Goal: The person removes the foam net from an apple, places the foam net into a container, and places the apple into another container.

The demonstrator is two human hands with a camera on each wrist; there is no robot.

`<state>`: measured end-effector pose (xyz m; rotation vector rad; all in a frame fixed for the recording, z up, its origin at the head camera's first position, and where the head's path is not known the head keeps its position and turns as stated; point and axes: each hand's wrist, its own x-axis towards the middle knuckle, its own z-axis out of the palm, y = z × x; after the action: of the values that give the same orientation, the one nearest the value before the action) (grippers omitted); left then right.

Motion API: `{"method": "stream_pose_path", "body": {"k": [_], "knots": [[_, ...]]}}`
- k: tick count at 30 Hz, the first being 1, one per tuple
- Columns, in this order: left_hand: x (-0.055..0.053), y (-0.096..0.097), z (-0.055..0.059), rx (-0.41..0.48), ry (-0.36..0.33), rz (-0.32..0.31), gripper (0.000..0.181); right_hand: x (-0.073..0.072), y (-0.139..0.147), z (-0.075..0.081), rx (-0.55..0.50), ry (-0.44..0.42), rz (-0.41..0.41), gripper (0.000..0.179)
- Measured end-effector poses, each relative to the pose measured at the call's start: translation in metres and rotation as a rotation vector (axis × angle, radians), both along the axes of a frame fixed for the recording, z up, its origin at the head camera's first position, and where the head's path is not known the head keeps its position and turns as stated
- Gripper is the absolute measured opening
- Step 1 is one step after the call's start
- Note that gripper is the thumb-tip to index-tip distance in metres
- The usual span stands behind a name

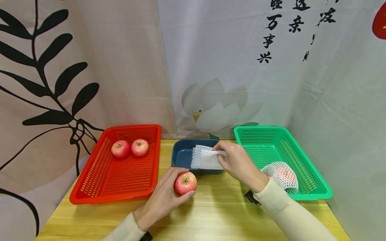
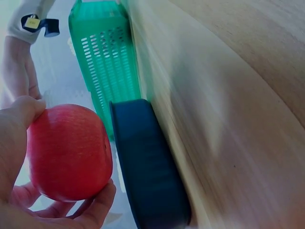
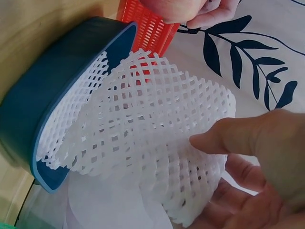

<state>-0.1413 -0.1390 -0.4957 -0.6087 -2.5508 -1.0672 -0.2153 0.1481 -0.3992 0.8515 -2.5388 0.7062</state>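
A red apple (image 1: 185, 183) is held in my left hand (image 1: 164, 197), fingers and thumb curled round its sides, above the table in front of the dark blue box (image 1: 181, 157). In the left wrist view the same apple (image 2: 71, 152) covers part of the palm. My right hand (image 1: 238, 164) pinches a white foam fruit net (image 3: 157, 119) between thumb and fingers, lifting it partly over the box rim. More white foam netting (image 3: 78, 109) lies inside the box, beneath the pinched piece.
On the left, a red basket (image 1: 129, 180) holds two apples (image 1: 121, 149). To the right stands a green basket (image 1: 319, 184) with netted fruit (image 1: 286, 177) near its front. A printed cloth (image 1: 211, 50) hangs behind the wooden table (image 1: 208, 214).
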Motion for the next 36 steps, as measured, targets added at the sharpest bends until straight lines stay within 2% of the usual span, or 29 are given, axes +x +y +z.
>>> {"method": "stream_pose_path", "body": {"k": [7, 16, 25, 31, 36], "knots": [[0.002, 0.001, 0.002, -0.005, -0.026, 0.007, 0.069, -0.013, -0.007, 0.007, 0.027, -0.024, -0.016, 0.021], [0.003, 0.002, 0.002, -0.016, -0.004, 0.014, 0.07, -0.032, -0.016, 0.012, 0.035, -0.058, -0.046, 0.019], [0.004, 0.004, 0.0, -0.014, -0.026, 0.014, 0.069, -0.052, -0.02, 0.009, 0.05, -0.109, -0.095, 0.015], [0.005, 0.005, 0.001, -0.011, -0.058, 0.011, 0.07, -0.061, -0.024, 0.004, 0.06, -0.104, -0.126, 0.011], [0.005, 0.006, 0.001, -0.013, -0.08, 0.01, 0.069, -0.068, -0.028, 0.001, 0.052, -0.061, -0.146, 0.01]]}}
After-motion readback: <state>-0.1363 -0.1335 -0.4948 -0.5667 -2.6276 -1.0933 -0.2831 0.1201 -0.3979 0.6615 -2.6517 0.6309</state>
